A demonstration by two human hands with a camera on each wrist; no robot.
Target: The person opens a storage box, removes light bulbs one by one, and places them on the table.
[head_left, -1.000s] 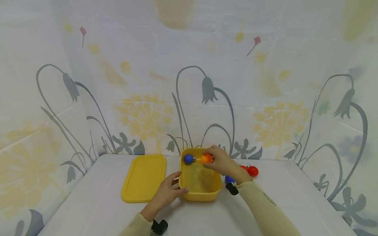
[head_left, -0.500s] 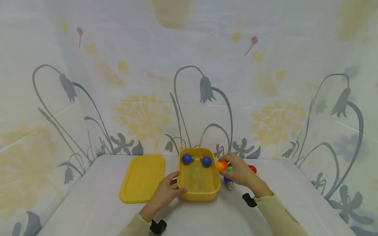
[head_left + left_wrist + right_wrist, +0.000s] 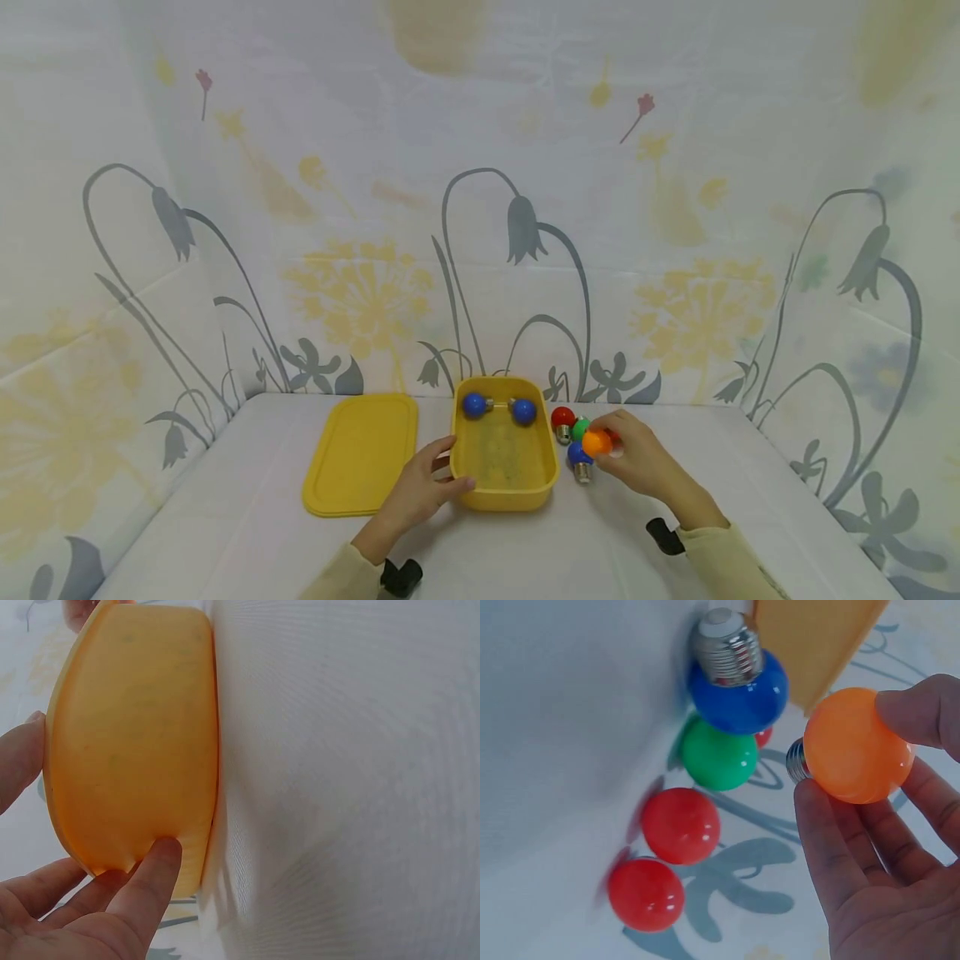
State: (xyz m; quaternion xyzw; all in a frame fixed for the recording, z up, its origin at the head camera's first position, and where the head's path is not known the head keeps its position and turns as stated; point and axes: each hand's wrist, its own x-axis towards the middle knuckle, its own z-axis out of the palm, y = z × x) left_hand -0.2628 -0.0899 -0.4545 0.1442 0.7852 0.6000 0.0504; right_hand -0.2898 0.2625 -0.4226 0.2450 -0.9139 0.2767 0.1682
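My right hand [image 3: 637, 454] pinches an orange light bulb [image 3: 859, 746] between thumb and fingers, its metal screw base turned sideways. It is held just above several other bulbs to the right of the yellow box [image 3: 506, 501]. Beside it are a blue bulb [image 3: 578, 454], a green bulb [image 3: 581, 427] and a red bulb [image 3: 562, 418]; more red bulbs [image 3: 681, 825] show in the right wrist view. My left hand [image 3: 420, 492] holds the box at its near left corner, thumb at the rim and fingertips against the outer wall. Two blue bulbs [image 3: 523, 411] lie at the far end inside the box.
A flat yellow lid [image 3: 362, 454] lies on the white tabletop [image 3: 247, 500], left of the box. A flower-printed cloth [image 3: 480, 208] hangs behind and at both sides of the table.
My right hand has moved away from above the box, rightward and nearer, still gripping the orange bulb. A second blue bulb in the box and the red and green bulbs have come into sight.
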